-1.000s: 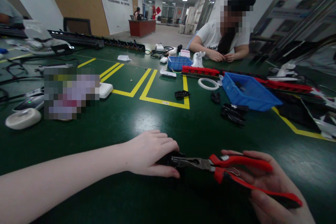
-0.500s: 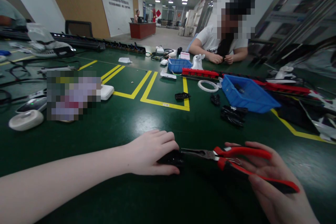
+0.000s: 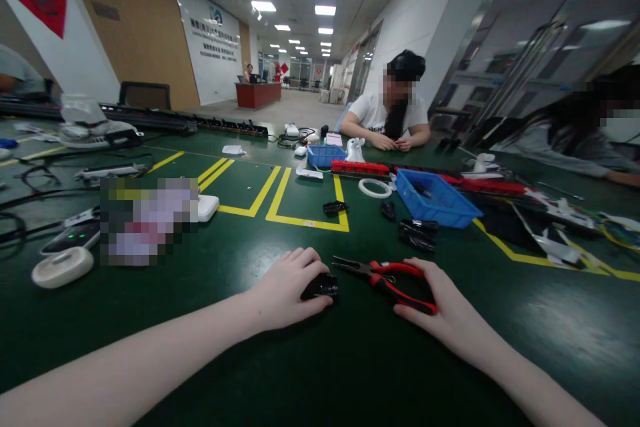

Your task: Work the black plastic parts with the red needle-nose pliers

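Observation:
My left hand (image 3: 294, 288) is curled around a small glossy black plastic part (image 3: 321, 287), with much of the part hidden under the fingers. My right hand (image 3: 440, 300) grips a pair of needle-nose pliers (image 3: 381, 275) by its red and black handles, thumb along the lower handle and fingers at the upper one. The jaws look slightly parted and point left. Their tips sit just above and right of the black part, apart from it. More black parts lie farther up the green table: a bundle (image 3: 418, 235) and smaller pieces (image 3: 387, 210).
Beyond the hands stand a blue bin (image 3: 440, 207) and a smaller blue bin (image 3: 326, 157). A white tape ring (image 3: 375, 188) lies near them. At left are a pixelated object (image 3: 155, 220), a white case (image 3: 207, 207) and cables. A person (image 3: 390, 107) sits across the table.
The view has tilted up and shifted right. The pliers have swung to a flatter angle, their handles closer together, and my right hand has closed around them. My left hand still holds the black part.

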`<state>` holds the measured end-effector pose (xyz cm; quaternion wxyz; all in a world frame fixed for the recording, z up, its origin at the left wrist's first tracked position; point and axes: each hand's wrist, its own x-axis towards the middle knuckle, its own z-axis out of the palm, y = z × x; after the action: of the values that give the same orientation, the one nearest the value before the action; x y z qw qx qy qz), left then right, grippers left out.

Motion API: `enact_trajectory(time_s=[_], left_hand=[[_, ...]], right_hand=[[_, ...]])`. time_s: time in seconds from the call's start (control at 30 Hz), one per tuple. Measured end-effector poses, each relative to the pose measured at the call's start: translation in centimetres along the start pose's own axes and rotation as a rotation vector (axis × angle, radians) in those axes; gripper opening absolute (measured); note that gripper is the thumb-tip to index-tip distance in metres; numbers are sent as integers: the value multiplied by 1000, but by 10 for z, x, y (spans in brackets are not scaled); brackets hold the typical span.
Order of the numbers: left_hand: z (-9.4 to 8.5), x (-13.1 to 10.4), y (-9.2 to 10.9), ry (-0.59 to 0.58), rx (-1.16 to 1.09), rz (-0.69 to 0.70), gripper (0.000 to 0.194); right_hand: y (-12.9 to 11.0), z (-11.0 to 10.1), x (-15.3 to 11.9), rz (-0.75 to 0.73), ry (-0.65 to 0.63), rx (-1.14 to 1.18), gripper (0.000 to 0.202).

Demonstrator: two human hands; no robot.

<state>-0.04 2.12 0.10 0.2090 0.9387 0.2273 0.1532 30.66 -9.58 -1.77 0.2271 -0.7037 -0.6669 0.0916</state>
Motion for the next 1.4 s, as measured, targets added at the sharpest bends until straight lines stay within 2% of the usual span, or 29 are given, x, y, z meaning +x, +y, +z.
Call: enact_trajectory(time_s=[0.33, 0.5, 0.67, 0.9, 1.07, 1.23, 1.4], left_hand=[[3, 6, 0, 85, -79, -26, 29], [3, 13, -4, 92, -118, -39, 29], [5, 22, -7, 91, -63, -37, 28], [2, 25, -5, -8, -3, 43, 37], [0, 22, -3, -15, -6, 50, 46], [0, 22, -3, -7, -52, -2, 35], [0, 20, -3, -14, -25, 36, 26]], right_hand=[[-23, -9, -4, -118, 8, -76, 60], [-27, -11, 5, -153, -60, -47, 57], [-33, -10, 15, -193, -66, -62, 54], [-23, -6, 12, -193, -1, -96, 54], [-23, -12, 8, -189, 40, -148, 46], [-20, -18, 7, -233, 24, -271, 38], [-18, -14, 7, -282, 38, -394, 37]])
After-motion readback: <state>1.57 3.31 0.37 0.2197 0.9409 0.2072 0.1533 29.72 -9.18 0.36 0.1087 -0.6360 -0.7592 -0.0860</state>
